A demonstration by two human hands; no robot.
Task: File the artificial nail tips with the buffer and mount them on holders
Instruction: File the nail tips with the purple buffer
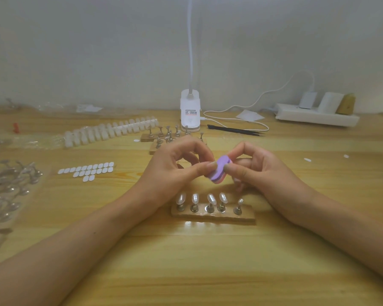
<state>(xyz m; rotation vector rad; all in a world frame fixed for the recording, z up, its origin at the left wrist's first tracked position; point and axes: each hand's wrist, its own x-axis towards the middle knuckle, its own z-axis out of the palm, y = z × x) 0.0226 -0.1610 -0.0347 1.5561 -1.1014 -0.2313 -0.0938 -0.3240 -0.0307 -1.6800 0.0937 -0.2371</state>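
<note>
Buffer point(218, 170) pinched by left hand point(175, 170) and right hand point(260, 171), just beyond mounted nail tips point(211, 198).

Pale wood worktop point(186, 261). Front-centre: wood strip point(212, 216) w/ upright holders point(221, 207). Behind it, two more strips point(145, 138), same sort. Left side: clear bag point(9, 186) of loose metal stands, white oval stickers point(86, 171) in rows, long rack of nail tips point(111, 131), small red item point(15, 127). Back edge: lamp base point(190, 111), white cable point(241, 122), black tweezers point(234, 130), power strip point(316, 117) far right.
</note>
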